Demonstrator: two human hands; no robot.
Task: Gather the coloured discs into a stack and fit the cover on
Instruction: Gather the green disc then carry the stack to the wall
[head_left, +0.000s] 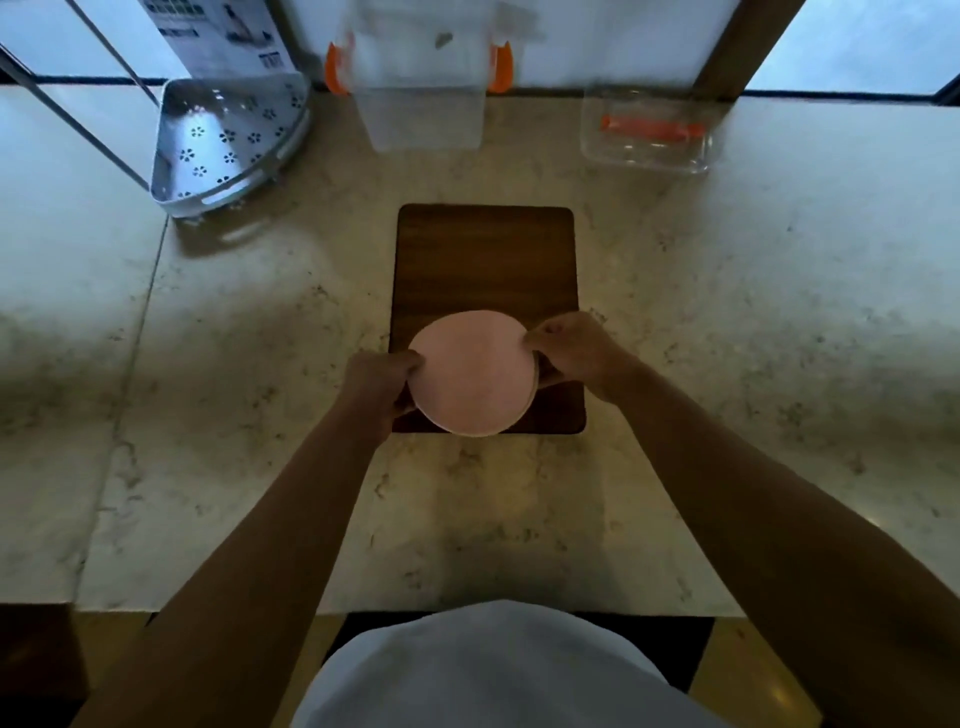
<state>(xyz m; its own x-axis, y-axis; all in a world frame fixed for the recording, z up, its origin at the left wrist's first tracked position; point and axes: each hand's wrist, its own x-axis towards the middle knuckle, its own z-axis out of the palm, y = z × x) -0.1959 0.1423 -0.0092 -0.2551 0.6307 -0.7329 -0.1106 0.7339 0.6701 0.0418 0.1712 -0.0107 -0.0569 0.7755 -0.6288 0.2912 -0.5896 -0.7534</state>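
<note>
Head view: both hands clamped on the rim of a pink-topped stack of discs over the wooden board.

Between the left hand (382, 376) and the right hand (571, 348) sat the stack of discs (472, 374), each hand's fingers closed on its nearer edge; paler layers showed at the rim by the right hand. It looked light, thin and somewhat soft, likely to slide apart, so opposite edges seemed the safest hold. Whether it touched the board (485, 260) was unclear. Beyond the hands the marbled tabletop (727, 312) carried clear containers (644, 135) and a perforated metal rack (223, 145) near windows.
</note>
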